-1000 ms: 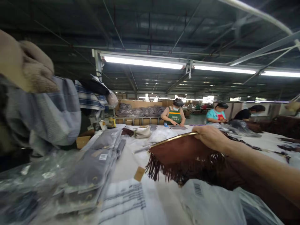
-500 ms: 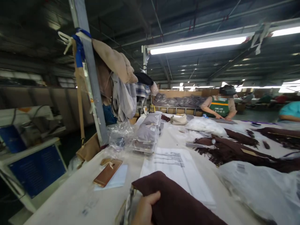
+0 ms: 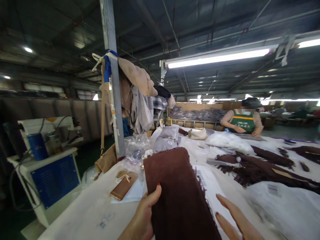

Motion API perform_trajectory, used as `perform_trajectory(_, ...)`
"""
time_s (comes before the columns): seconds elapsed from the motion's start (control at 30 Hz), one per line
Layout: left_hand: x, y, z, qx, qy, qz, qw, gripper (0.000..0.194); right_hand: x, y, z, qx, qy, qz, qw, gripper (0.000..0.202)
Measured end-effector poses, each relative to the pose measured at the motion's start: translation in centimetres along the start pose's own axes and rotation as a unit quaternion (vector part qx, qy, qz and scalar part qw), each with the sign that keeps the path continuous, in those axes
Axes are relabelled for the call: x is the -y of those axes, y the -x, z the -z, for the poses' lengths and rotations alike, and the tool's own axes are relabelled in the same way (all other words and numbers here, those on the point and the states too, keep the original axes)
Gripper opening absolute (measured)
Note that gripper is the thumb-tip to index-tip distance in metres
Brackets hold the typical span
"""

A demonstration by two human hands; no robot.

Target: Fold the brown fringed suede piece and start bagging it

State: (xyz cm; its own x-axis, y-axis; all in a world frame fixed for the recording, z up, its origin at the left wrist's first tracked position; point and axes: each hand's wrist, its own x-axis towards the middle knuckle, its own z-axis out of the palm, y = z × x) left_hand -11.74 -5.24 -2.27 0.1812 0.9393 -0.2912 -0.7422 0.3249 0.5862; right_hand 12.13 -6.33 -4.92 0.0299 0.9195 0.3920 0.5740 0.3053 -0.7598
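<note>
Over the white table (image 3: 82, 206), my left hand (image 3: 142, 218) grips the brown suede piece (image 3: 175, 193) upright while my right hand (image 3: 235, 220), fingers spread flat, should steady its fringed edge next.

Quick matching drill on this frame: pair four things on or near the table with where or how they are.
Things:
1. brown suede bag
2. phone
3. right hand
4. cream bag

States:
A. lying flat on the table, left of the held piece
B. open, fingers spread, beside the fringe edge
C. held up by the left hand, thumb on its face
D. resting far up the table, near the person in the green apron

Pairs: 1-C, 2-A, 3-B, 4-D
</note>
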Motion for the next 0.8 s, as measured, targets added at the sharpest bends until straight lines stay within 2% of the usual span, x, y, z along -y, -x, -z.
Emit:
perform_trajectory(0.07,0.4,-0.4,-0.1,0.028,-0.003,0.029,0.999,0.041,0.1,-1.8,-1.2,0.029,-0.069,-0.067,0.995,0.051)
perform_trajectory(0.13,0.9,-0.7,0.0,0.043,-0.005,0.054,0.998,0.041,1.1,-2.9,-2.3,0.073,-0.175,-0.118,0.975,0.057)
perform_trajectory(0.23,1.6,-0.8,0.9,0.043,0.0,0.064,0.997,0.045,3.2,-2.9,-3.5,0.161,-0.369,-0.184,0.897,0.058)
perform_trajectory(0.27,1.8,-0.7,1.3,0.042,-0.001,0.055,0.998,0.048,3.6,-2.6,-3.7,0.169,-0.386,-0.19,0.887,0.057)
perform_trajectory(0.3,1.9,-0.6,1.7,0.045,-0.003,0.04,0.998,0.05,3.8,-2.3,-3.9,0.159,-0.376,-0.192,0.892,0.056)
perform_trajectory(0.37,2.1,-0.6,2.2,0.051,-0.01,0.014,0.999,0.051,3.2,-1.8,-4.2,0.106,-0.304,-0.188,0.928,0.057)
perform_trajectory(0.47,2.2,-0.9,2.4,0.058,-0.028,0.014,0.998,0.049,0.3,-1.7,-5.1,0.025,-0.184,-0.137,0.973,0.061)
perform_trajectory(0.53,2.1,-1.1,2.5,0.066,-0.035,0.011,0.997,0.048,-1.7,-1.8,-5.7,0.004,-0.136,-0.08,0.987,0.061)
perform_trajectory(0.6,2.0,-1.2,2.5,0.078,-0.033,0.013,0.996,0.049,-2.6,-1.9,-6.0,0.003,-0.109,-0.033,0.994,0.06)
perform_trajectory(0.67,1.8,-1.4,2.3,0.085,-0.039,0.028,0.995,0.051,-1.9,-2.1,-5.9,0.013,-0.094,-0.008,0.995,0.059)
perform_trajectory(0.73,1.9,-1.5,1.9,0.082,-0.047,0.033,0.995,0.051,-0.2,-2.6,-5.7,0.028,-0.098,-0.015,0.995,0.057)
perform_trajectory(0.8,2.0,-1.6,1.5,0.052,-0.045,0.018,0.997,0.049,1.4,-3.3,-5.3,0.044,-0.11,-0.033,0.992,0.056)
